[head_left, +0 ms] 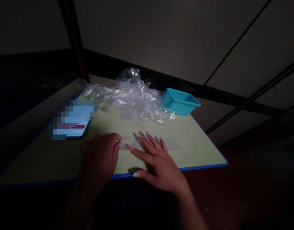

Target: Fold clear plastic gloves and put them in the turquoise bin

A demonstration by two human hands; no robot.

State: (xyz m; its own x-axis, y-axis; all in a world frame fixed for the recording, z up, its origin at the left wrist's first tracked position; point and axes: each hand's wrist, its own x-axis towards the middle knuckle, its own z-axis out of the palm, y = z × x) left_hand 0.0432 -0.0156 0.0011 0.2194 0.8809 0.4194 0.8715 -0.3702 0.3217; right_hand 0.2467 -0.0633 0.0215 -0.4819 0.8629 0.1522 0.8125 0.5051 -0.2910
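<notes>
A clear plastic bag (172,143) lies flat on the table near its front edge. My left hand (100,156) is closed, with thumb and forefinger pinching the bag's left end. Spread over the bag, my right hand (158,159) has its fingers stretched out and its fingertips on or just above the plastic; its thumb reaches toward the table's front edge. Part of the bag is hidden beneath the right fingers. Behind both hands lies a crumpled heap of clear plastic bags (139,99).
The pale table (199,140) has a blue edge. At its back right stands a turquoise plastic basket (177,102), touching the heap. A phone with a lit screen (75,123), partly pixelated, lies at the left. Behind the table rise pale panels (149,38) with dark strips.
</notes>
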